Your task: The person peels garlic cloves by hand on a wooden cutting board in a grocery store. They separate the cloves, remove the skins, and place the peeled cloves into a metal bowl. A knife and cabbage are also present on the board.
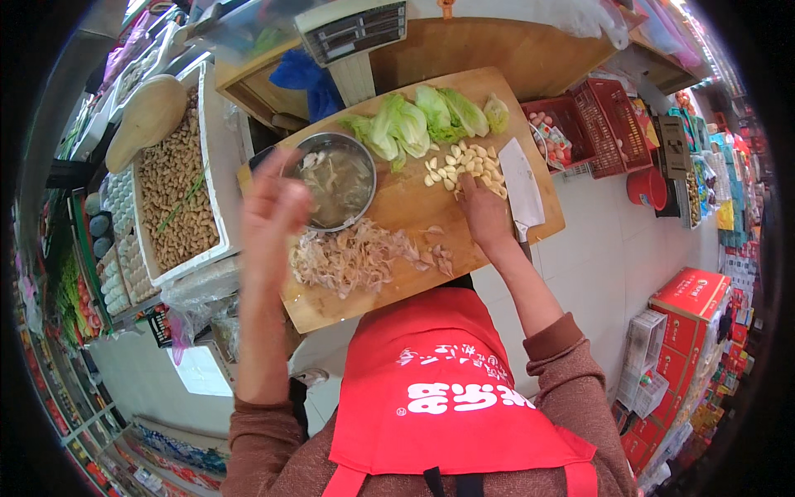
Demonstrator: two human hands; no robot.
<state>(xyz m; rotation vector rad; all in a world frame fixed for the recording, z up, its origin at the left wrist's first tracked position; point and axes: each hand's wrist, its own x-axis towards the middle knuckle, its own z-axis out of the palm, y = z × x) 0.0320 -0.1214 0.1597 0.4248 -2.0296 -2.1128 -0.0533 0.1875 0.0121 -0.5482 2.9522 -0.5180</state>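
My right hand (484, 211) rests at the near edge of a pile of peeled garlic cloves (466, 163) on a wooden cutting board (428, 211); its fingertips are hidden among the cloves. My left hand (276, 199), blurred, is raised at the left side of a metal bowl (338, 186) of cloudy water with garlic skins in it. Garlic skins (345, 258) lie heaped below the bowl, with unpeeled cloves (438, 258) to their right. Lettuce leaves (404, 124) line the far side of the board. A cleaver (522, 180) lies right of the peeled cloves.
At the left, a white foam box (214, 205) holds peanuts, with a squash (149, 118) on it and egg trays (121, 205) beside it. A scale (354, 31) stands behind the board. Red crates (612, 127) and a red bucket (646, 188) are at the right, stacked red cartons (689, 298) nearer.
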